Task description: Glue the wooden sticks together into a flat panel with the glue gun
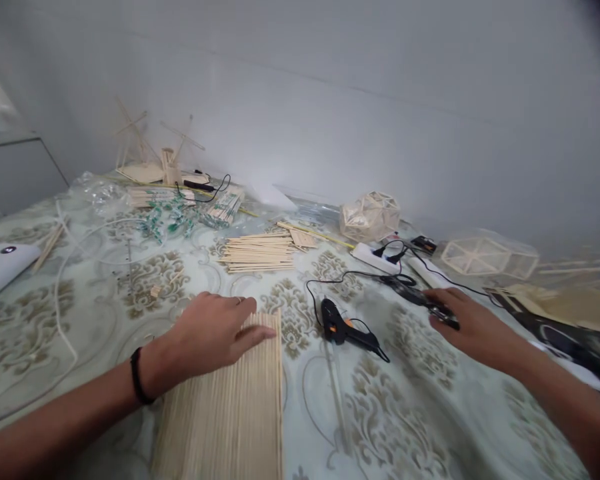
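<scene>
My left hand (pixel 207 333) rests over the upper end of a flat panel of thin wooden sticks (pixel 230 413). Its thumb points right, apart from the index finger, near the panel's top right corner. On the right, the fingers of my right hand (pixel 460 323) are closed around one end of a dark hand tool (pixel 410 290) with a shiny part. Blur hides the tool's exact kind. A black glue gun (pixel 340 323) with orange parts lies between my hands, its black cord curving behind it.
Loose sticks (pixel 257 252) lie behind the panel. A white power strip (pixel 375 257) with black plugs sits at the back right, near stick-framed polyhedra (pixel 373 215). Packaged sticks (pixel 223 205), a stick model (pixel 167 167) and a white cable (pixel 57 300) occupy the left side.
</scene>
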{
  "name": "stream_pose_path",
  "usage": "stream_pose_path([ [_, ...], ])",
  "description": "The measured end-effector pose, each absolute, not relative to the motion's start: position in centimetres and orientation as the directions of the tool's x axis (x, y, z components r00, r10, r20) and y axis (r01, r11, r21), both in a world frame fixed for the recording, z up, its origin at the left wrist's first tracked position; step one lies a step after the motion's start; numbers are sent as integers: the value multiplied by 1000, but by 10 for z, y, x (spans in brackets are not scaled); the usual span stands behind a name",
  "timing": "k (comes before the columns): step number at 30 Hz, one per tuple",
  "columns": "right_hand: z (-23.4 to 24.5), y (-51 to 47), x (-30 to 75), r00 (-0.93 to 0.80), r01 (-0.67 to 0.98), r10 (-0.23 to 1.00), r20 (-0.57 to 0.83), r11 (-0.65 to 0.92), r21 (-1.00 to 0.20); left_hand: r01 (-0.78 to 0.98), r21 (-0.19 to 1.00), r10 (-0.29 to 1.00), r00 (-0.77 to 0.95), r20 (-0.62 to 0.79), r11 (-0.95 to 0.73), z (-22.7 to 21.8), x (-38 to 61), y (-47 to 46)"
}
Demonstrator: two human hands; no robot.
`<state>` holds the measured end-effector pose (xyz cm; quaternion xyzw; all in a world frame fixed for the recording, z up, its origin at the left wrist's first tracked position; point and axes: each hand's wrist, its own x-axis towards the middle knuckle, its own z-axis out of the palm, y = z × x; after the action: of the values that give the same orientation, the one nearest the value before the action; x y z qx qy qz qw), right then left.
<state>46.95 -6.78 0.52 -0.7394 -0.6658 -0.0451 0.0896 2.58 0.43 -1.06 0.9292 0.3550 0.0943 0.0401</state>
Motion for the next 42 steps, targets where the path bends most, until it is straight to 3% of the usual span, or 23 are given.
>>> stream_pose_path([
  [3, 18, -65, 422, -103, 979, 985, 140, 125, -161, 481, 244, 537, 787, 304, -842, -7, 23, 0],
  [6, 20, -66, 363, -415, 814, 882, 223, 470, -342, 355, 296, 452, 802, 390, -887, -3, 22, -5],
  [9, 15, -65, 319, -520, 686, 810, 271, 585, -433, 274, 325, 397, 818, 416, -905, 1, 22, -7],
  [14, 4, -59, 291, -575, 568, 765, 290, 628, -533, 217, 373, 372, 829, 417, -902, 5, 22, -8],
  [22, -3, -59, 275, -606, 475, 732, 313, 648, -595, 174, 454, 382, 824, 419, -874, 4, 21, -12],
  [42, -9, -63, 269, -582, 419, 739, 338, 630, -654, 116, 477, 346, 835, 428, -871, 8, 24, -15],
])
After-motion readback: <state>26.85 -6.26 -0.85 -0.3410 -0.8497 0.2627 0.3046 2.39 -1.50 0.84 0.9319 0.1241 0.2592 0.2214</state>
